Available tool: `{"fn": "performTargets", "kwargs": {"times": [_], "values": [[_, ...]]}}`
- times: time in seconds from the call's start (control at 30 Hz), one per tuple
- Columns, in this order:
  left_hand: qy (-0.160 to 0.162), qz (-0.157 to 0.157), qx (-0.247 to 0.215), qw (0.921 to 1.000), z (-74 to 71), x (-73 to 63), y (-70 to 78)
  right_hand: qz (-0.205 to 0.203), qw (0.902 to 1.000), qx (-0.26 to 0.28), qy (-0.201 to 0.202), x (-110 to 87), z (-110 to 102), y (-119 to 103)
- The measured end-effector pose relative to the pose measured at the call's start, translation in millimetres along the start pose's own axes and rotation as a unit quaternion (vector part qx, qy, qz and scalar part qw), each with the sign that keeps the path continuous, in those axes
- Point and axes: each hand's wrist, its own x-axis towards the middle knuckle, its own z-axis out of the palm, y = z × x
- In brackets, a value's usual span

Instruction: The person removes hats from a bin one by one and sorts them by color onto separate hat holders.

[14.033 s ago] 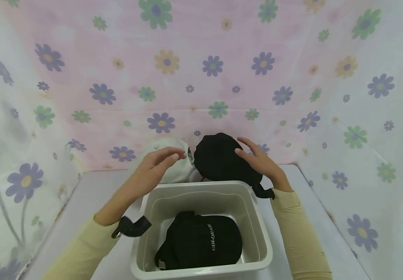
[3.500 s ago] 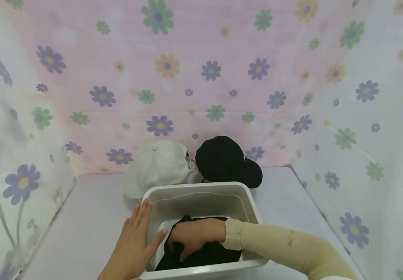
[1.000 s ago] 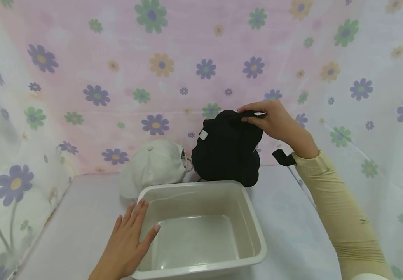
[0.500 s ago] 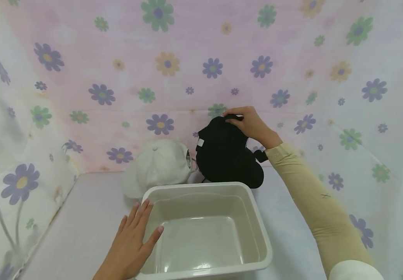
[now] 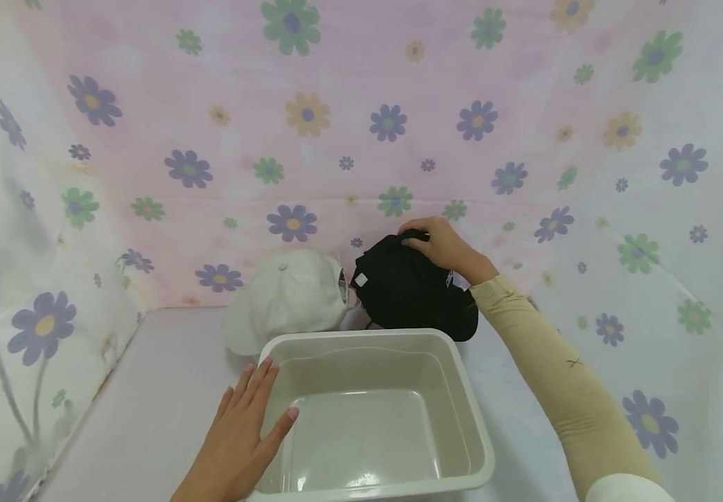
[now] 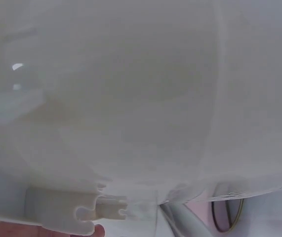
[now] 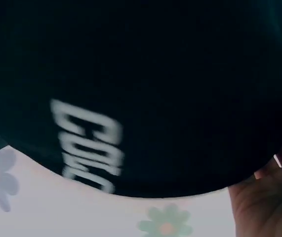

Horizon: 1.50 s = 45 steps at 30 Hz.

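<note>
My right hand [image 5: 445, 247] pinches the brim of a black baseball cap [image 5: 392, 268] behind the bin. This cap has a white tag inside and overlaps a second black cap [image 5: 461, 322], whose brim shows at lower right. White lettering and the curved brim of the held cap [image 7: 180, 108] fill the right wrist view. My left hand [image 5: 236, 429] rests on the left rim of a light grey plastic bin [image 5: 361, 336], fingers straight. Pale bin wall [image 6: 131, 108] takes up most of the left wrist view.
A white baseball cap [image 5: 288, 296] sits behind the bin's left corner, beside the black caps. Flower-print cloth [image 5: 336, 139] hangs at the back and both sides. A white cloth [image 5: 148, 390] covers the table.
My right hand has reached into the bin, lifted the lettered black cap out and lowered it onto the other black cap. My left hand has moved from the white cap to the bin's rim.
</note>
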Motion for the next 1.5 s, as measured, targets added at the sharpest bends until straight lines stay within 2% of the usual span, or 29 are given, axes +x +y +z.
{"fn": "performTargets", "kwargs": {"times": [0.1, 0.2, 0.3, 0.37, 0.47, 0.57, 0.73, 0.93, 1.13, 1.4, 1.5], "values": [[0.000, 0.000, 0.001, 1.0000, 0.8, -0.4, -0.2, -0.021, 0.9984, 0.023, 0.048, 0.3, -9.4, -10.0], [0.000, -0.002, 0.001, 1.0000, 1.2, -1.3, -1.0, -0.050, 0.9908, 0.049, 0.116, 1.0, -16.7, -22.9], [-0.001, -0.004, -0.001, 1.0000, 1.0, -1.3, -1.5, -0.072, 0.9861, 0.049, 0.141, 1.2, -16.5, -29.9], [-0.001, -0.004, -0.002, 1.0000, 1.0, -0.6, -1.6, -0.073, 0.9905, 0.031, 0.113, -0.7, -10.6, -28.5], [-0.003, -0.003, -0.004, 1.0000, 1.2, 0.3, -1.7, -0.061, 0.9976, -0.006, 0.032, -7.3, 3.4, -18.8], [-0.005, -0.003, -0.006, 1.0000, 1.8, 0.4, -1.9, -0.038, 0.9988, -0.019, -0.026, -14.4, 15.4, -9.8], [-0.002, -0.001, -0.005, 1.0000, 2.0, 0.0, -2.5, -0.013, 0.9987, -0.003, -0.048, -19.4, 20.8, -4.4], [0.000, 0.000, -0.008, 1.0000, 1.9, 0.6, -2.6, 0.050, 0.9954, 0.003, -0.082, -19.5, 22.0, 2.8], [0.000, 0.000, -0.009, 1.0000, 2.3, 0.5, -4.1, 0.074, 0.9904, -0.008, -0.117, -12.1, 23.4, 9.5], [0.000, 0.001, -0.026, 0.9997, 2.0, 1.4, -3.3, 0.145, 0.9730, 0.024, -0.178, -4.5, 18.5, 15.6], [0.002, 0.002, -0.032, 0.9995, 2.0, 0.9, -3.5, 0.159, 0.9670, 0.037, -0.196, -2.3, 17.9, 15.9]]}}
